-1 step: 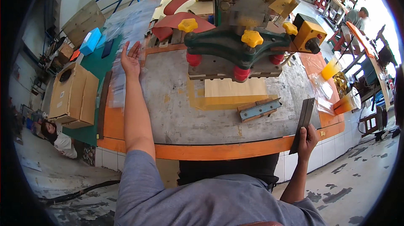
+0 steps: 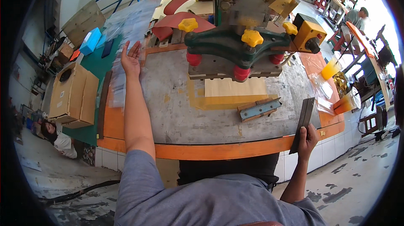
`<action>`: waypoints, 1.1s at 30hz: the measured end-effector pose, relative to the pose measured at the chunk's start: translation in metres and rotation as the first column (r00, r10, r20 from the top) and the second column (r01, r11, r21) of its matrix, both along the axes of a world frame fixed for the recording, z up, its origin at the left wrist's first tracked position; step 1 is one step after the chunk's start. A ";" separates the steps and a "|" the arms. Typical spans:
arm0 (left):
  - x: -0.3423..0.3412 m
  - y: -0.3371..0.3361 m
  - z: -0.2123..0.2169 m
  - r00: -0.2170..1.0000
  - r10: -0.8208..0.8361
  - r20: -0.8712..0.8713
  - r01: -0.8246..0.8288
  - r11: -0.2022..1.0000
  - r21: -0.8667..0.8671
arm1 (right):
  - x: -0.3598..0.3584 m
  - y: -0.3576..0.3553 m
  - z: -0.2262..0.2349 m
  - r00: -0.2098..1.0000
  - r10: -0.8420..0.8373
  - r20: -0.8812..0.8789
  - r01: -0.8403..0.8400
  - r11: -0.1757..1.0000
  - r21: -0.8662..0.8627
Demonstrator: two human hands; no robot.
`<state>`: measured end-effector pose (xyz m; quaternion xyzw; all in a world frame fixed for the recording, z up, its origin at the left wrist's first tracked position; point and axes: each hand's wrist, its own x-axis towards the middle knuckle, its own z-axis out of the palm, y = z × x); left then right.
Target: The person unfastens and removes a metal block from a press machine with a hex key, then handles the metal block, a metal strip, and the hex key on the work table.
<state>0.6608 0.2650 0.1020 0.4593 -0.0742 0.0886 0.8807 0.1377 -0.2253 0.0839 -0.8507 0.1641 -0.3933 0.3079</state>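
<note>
My left hand [image 2: 131,61] is held palm up with its fingers apart and nothing in it, over the clear plastic sheets [image 2: 119,76] at the left side of the press bed. Near the front right edge, my right hand [image 2: 308,140] grips a dark flat metal bar [image 2: 306,114], which stands tilted with its upper end leaning right. Between the hands lies the grey press bed [image 2: 172,112]. On it are a pale rectangular sheet [image 2: 235,88], brown tape [image 2: 229,103] and a small blue-and-wood block [image 2: 260,109]. Whether the left fingers touch the plastic, I cannot tell.
A green press head [image 2: 235,46] with yellow knobs hangs over the bed. Two cups of orange drink [image 2: 346,103] stand at the right. A cardboard box [image 2: 73,95] and a blue box [image 2: 90,41] are at the left. A person [image 2: 357,22] sits far right.
</note>
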 end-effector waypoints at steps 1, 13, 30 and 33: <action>0.000 -0.001 0.000 1.000 0.007 0.008 -0.007 1.000 0.016 | 0.000 0.000 0.000 1.000 -0.007 -0.002 0.007 1.000 0.002; -0.001 -0.001 0.001 0.999 0.000 0.036 -0.001 1.000 0.022 | -0.001 -0.001 0.001 0.999 0.027 -0.036 -0.027 1.000 -0.007; 0.001 -0.004 0.009 0.998 0.011 0.070 -0.012 1.000 0.021 | 0.000 -0.001 0.001 1.000 0.021 -0.007 -0.021 1.000 0.006; 0.003 -0.010 0.018 0.996 0.006 0.093 -0.005 1.000 -0.011 | 0.000 -0.001 0.001 0.999 0.020 -0.029 -0.021 1.000 -0.016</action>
